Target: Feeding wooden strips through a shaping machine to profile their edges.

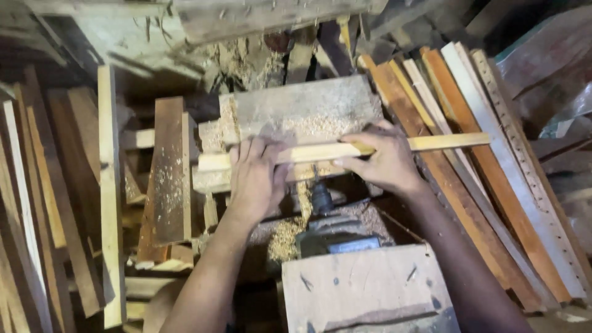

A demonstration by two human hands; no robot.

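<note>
Over a sawdust-strewn wooden block (302,114), both hands (320,166) palm-down, clenched on one pale wooden strip (444,142).

Both bare forearms reach forward from the lower edge of the view, slanting in toward each other. The left hand (256,179) lies palm down, fingers pointing ahead and pressed flat. The right hand (382,157) sits just beside it, wrist bent, fingers curled leftward and thumb tucked in a pinching grip.
</note>
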